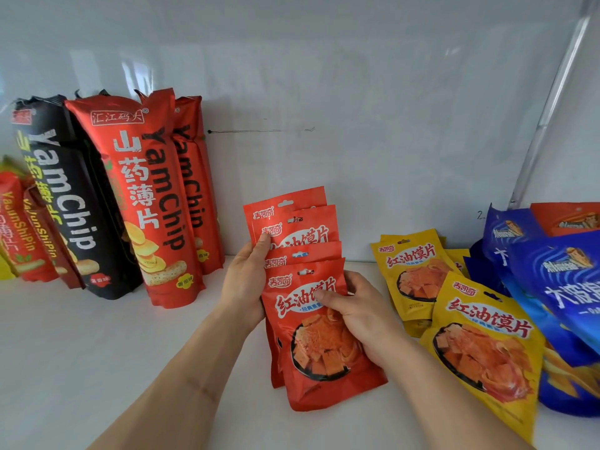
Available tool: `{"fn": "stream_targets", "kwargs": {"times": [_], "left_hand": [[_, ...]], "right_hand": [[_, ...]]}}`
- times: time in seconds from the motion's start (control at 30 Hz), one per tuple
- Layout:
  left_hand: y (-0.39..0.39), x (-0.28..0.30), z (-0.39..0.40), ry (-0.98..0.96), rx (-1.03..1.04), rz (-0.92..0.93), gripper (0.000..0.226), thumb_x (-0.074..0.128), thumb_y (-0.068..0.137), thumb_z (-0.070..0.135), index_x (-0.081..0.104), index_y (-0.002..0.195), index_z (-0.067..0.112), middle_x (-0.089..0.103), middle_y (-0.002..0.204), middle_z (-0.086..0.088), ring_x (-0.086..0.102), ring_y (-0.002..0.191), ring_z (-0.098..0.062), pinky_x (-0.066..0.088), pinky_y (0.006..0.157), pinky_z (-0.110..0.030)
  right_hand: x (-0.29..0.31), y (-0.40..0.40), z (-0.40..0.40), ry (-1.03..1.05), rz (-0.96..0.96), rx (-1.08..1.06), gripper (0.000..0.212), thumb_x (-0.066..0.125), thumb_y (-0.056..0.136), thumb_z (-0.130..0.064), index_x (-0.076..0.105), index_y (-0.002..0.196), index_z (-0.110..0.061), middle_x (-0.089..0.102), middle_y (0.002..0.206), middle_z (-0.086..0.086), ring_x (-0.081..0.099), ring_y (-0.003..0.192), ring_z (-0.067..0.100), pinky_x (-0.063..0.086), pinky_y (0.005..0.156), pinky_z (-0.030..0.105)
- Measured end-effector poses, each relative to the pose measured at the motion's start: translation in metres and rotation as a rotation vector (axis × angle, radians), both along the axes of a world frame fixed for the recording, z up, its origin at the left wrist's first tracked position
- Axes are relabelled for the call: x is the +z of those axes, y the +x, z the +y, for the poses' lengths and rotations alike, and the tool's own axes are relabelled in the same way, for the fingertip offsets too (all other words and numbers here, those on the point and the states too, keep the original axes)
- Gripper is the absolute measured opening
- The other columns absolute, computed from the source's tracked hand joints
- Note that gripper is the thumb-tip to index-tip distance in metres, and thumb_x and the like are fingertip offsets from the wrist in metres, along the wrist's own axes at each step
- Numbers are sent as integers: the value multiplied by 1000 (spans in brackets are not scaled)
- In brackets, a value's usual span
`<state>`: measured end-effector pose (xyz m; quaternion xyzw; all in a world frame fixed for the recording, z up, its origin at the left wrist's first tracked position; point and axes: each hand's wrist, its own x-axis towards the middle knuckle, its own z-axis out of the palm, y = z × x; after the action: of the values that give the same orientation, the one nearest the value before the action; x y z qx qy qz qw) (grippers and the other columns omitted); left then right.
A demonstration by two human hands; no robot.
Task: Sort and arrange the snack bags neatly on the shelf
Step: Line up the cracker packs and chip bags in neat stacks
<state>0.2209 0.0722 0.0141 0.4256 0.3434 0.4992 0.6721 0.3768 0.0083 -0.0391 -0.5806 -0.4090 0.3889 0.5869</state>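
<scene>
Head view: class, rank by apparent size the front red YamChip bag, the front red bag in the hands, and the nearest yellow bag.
1. Front red YamChip bag, tallest though farthest.
2. Nearest yellow bag and front red bag in the hands look alike; unranked.

Only one view here, from the camera strapped on my head, so there's no second angle to overlap with. It looks forward and a bit down into a white shelf (97, 368), straight at the back wall (357, 108). It sits close in: both my forearms run up from the bottom edge to the middle of the shot. The wide lens bends things at the sides, so the tall chip bags (143, 196) on the left lean outward and the metal post (552, 102) on the right slants.
</scene>
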Motion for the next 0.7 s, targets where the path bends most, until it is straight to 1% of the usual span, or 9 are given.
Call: {"fn": "stream_targets", "kwargs": {"times": [0.1,0.17,0.23,0.37,0.5,0.53,0.6,0.67,0.7], "left_hand": [[0,-1,1,-5,6,5,28,59,98,41,65,115,20,79,102,-7,76,91,-32,60,85,-53],[1,-2,1,-1,8,20,27,59,98,42,65,114,21,79,101,-6,76,91,-31,60,85,-52],[2,-4,2,25,25,60,28,58,98,43,64,115,22,79,99,-4,77,89,-29,61,82,-50],[3,-8,6,113,74,150,33,56,99,44,62,119,20,79,98,-1,77,85,-25,63,75,-43],[2,-7,7,120,90,174,26,55,99,45,63,113,24,79,91,3,78,81,-22,63,64,-35],[0,-6,8,102,92,180,25,55,99,45,63,111,25,79,90,4,78,80,-22,63,64,-35],[-3,-5,12,81,106,215,27,56,98,47,63,111,24,79,91,3,78,80,-22,63,72,-40],[-9,-4,19,107,133,299,29,57,98,48,64,109,23,79,96,2,77,82,-21,62,80,-43],[-12,-3,23,134,144,360,29,56,98,49,64,108,23,78,99,1,77,83,-20,62,81,-41]], "right_hand": [[1,1,-1,-18,39,12,40,85,75,-24,63,109,-26,77,94,-8,74,85,12,59,82,37],[3,1,-2,-25,49,12,38,84,76,-22,64,108,-22,77,91,-7,75,81,12,59,75,32],[4,2,-2,-29,53,1,37,84,76,-21,64,107,-19,77,91,-4,75,81,14,58,73,32],[3,1,-1,-47,52,-8,34,84,76,-21,65,104,-18,77,92,-2,75,82,17,60,77,38],[4,-1,0,-63,99,11,34,83,77,-17,65,105,-15,78,92,1,75,84,21,59,84,45],[5,-2,0,-70,105,19,34,83,77,-17,64,106,-15,78,93,2,75,85,22,59,85,46],[6,-4,1,-79,102,27,35,82,78,-17,64,108,-15,77,95,4,75,87,23,58,86,48],[9,-7,4,-81,110,20,34,81,79,-16,63,108,-14,77,97,6,75,86,23,59,85,46],[10,-8,6,-77,128,11,33,81,79,-14,63,108,-12,77,96,7,75,85,24,59,83,46]]}}
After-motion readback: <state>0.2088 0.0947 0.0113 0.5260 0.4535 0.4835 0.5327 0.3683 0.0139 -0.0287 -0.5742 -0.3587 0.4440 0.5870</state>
